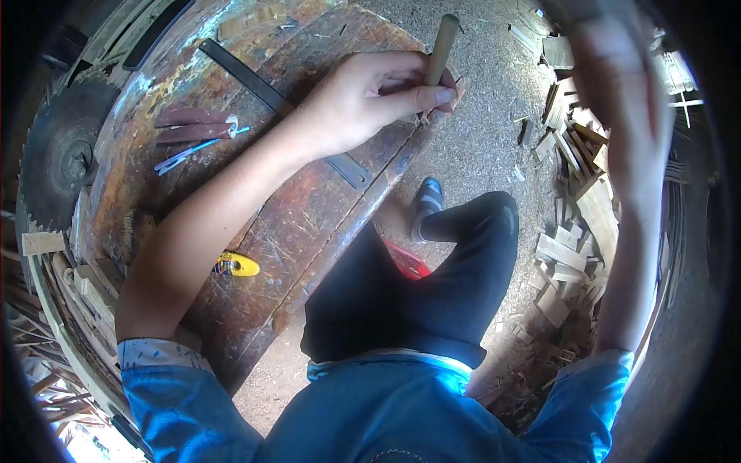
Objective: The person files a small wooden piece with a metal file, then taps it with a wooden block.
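My left hand (pixel 386 96) is closed round a chisel-like tool with a round wooden handle (pixel 442 50), held nearly upright at the far corner of the workbench (pixel 309 231). Its lower end is hidden behind my fingers and thumb. A small piece of pale wood (pixel 461 89) shows beside the fingertips. High on the right, my right hand (pixel 617 69) is raised and smeared by motion. Its fingers, and anything in them, cannot be made out. Under my left forearm, a long dark metal bar (pixel 247 76) lies across the bench.
On the bench are dark reddish handles (pixel 193 127), a blue slim tool (pixel 181 158) and a yellow object (pixel 243 265). A toothed circular saw blade (pixel 65 158) stands at the left. Wood offcuts (pixel 575 231) pile up on the floor at the right, near my foot (pixel 428 201).
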Motion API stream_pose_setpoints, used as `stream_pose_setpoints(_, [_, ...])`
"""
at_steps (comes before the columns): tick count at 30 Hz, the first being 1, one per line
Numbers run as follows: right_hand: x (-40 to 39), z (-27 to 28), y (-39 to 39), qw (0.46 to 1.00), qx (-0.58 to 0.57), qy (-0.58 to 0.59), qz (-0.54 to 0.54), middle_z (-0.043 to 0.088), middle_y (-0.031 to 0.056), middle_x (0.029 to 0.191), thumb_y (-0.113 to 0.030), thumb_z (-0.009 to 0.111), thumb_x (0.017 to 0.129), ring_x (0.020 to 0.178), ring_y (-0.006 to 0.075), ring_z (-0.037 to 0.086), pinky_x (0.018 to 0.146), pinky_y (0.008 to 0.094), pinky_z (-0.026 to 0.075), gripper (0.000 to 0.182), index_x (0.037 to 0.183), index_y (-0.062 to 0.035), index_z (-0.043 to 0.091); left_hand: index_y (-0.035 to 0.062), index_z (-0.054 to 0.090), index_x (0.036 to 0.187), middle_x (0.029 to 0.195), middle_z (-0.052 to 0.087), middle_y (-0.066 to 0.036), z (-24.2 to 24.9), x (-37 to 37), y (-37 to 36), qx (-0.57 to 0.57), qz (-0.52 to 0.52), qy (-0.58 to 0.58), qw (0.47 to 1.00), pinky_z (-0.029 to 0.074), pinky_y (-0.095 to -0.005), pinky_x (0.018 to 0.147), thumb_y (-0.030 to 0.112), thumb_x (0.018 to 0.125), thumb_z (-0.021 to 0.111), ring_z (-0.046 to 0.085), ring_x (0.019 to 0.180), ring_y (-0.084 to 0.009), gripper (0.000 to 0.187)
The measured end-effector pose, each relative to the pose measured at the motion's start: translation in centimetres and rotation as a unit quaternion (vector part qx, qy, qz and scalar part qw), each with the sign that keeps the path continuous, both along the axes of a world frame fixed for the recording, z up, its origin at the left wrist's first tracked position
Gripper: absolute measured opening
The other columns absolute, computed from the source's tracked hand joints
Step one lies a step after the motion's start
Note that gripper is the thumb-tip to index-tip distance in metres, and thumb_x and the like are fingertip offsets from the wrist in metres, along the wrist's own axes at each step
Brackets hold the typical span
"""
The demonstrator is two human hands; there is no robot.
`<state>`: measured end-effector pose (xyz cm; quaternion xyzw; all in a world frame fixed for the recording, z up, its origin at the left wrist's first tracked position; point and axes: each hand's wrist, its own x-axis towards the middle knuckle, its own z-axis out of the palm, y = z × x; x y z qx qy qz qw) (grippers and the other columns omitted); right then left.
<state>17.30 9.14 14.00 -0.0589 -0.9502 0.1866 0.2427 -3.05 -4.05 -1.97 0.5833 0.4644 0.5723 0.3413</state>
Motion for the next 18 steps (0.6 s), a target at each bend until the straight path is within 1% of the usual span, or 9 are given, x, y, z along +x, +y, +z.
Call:
stream_pose_setpoints(2, [0.3,-0.7,-0.5,0.985,0.103,-0.125,-0.065,0.066,0.0208,0.130,-0.040,0.070,0.098,0.122,0.0289,0.064,0.103,0.0396,0.049,0.064,0.145,0.0020,0.053,-0.0016,0.069,0.121,0.110,0.074,-0.010,0.3,-0.1,-0.1,-0.019,-0.005,-0.015,1.000,0.056,-0.0309,0.093,0.019,0.100,0.069,0.070,0.107,-0.0167,0.029])
stream_pose_setpoints(6, [1.4,-1.2,1.0,0.987,0.002,0.061,-0.146,0.070,0.0172,0.123,-0.045,0.056,0.105,0.109,0.0266,0.070,0.094,0.0362,0.054,0.058,0.143,-0.0012,0.056,-0.0008,0.069,0.121,0.111,0.074,-0.010,0.2,0.0,0.0,-0.010,-0.006,-0.007,1.000,0.057,-0.0322,0.093,0.021,0.100,0.069,0.070,0.108,-0.0169,0.031])
stream_pose_setpoints(8, [0.6,-1.8,2.3,0.988,0.149,0.046,-0.023,0.072,0.0171,0.121,-0.044,0.055,0.106,0.105,0.0270,0.072,0.091,0.0356,0.056,0.056,0.143,-0.0021,0.057,-0.0005,0.069,0.121,0.111,0.074,-0.010,0.4,0.1,-0.2,-0.037,-0.014,-0.035,0.999,0.057,-0.0323,0.092,0.023,0.100,0.070,0.070,0.108,-0.0173,0.032])
stream_pose_setpoints(10, [0.9,-0.3,0.0,0.974,0.144,-0.153,-0.088,0.067,0.0192,0.130,-0.041,0.057,0.106,0.117,0.0262,0.068,0.095,0.0356,0.054,0.055,0.143,-0.0013,0.056,-0.0003,0.069,0.121,0.111,0.074,-0.009,0.6,0.1,0.0,-0.039,-0.016,-0.036,0.998,0.058,-0.0322,0.092,0.023,0.100,0.070,0.070,0.108,-0.0175,0.032])
stream_pose_setpoints(11, [1.6,-1.4,2.0,0.981,0.171,-0.038,-0.083,0.066,0.0183,0.130,-0.037,0.061,0.104,0.117,0.0257,0.067,0.096,0.0350,0.053,0.057,0.147,-0.0013,0.052,-0.0003,0.069,0.120,0.111,0.074,-0.009,0.4,0.2,0.0,-0.032,-0.016,-0.028,0.999,0.058,-0.0321,0.092,0.024,0.100,0.070,0.070,0.108,-0.0175,0.032])
stream_pose_setpoints(12, [2.3,-1.5,1.8,0.987,0.026,0.025,-0.156,0.067,0.0168,0.128,-0.042,0.061,0.103,0.111,0.0270,0.068,0.096,0.0355,0.053,0.063,0.150,-0.0018,0.048,-0.0003,0.069,0.120,0.111,0.074,-0.009,0.2,0.3,0.0,-0.023,-0.013,-0.020,0.999,0.058,-0.0319,0.091,0.024,0.100,0.070,0.070,0.108,-0.0175,0.031])
stream_pose_setpoints(15, [1.4,-3.2,1.8,0.979,0.003,0.081,-0.187,0.064,0.0175,0.132,-0.051,0.055,0.103,0.117,0.0254,0.064,0.102,0.0352,0.049,0.070,0.153,-0.0013,0.045,-0.0003,0.069,0.121,0.111,0.075,-0.010,0.9,0.5,-0.4,-0.075,-0.017,-0.042,0.996,0.058,-0.0324,0.091,0.021,0.100,0.069,0.071,0.108,-0.0178,0.030])
stream_pose_setpoints(16, [1.2,-2.6,1.5,0.988,0.023,0.023,-0.151,0.064,0.0175,0.132,-0.048,0.056,0.104,0.120,0.0249,0.063,0.103,0.0350,0.048,0.068,0.151,-0.0006,0.046,-0.0002,0.069,0.121,0.111,0.075,-0.010,1.3,0.5,-0.3,-0.092,-0.016,-0.045,0.995,0.058,-0.0327,0.090,0.021,0.100,0.069,0.071,0.108,-0.0178,0.030])
stream_pose_setpoints(18, [0.9,-1.3,0.6,0.990,0.064,-0.098,-0.081,0.064,0.0176,0.133,-0.043,0.057,0.105,0.126,0.0239,0.061,0.105,0.0347,0.047,0.062,0.148,0.0009,0.050,0.0001,0.068,0.122,0.111,0.074,-0.010,0.6,0.2,0.0,-0.047,-0.018,-0.027,0.998,0.058,-0.0327,0.091,0.021,0.100,0.069,0.071,0.107,-0.0175,0.030])
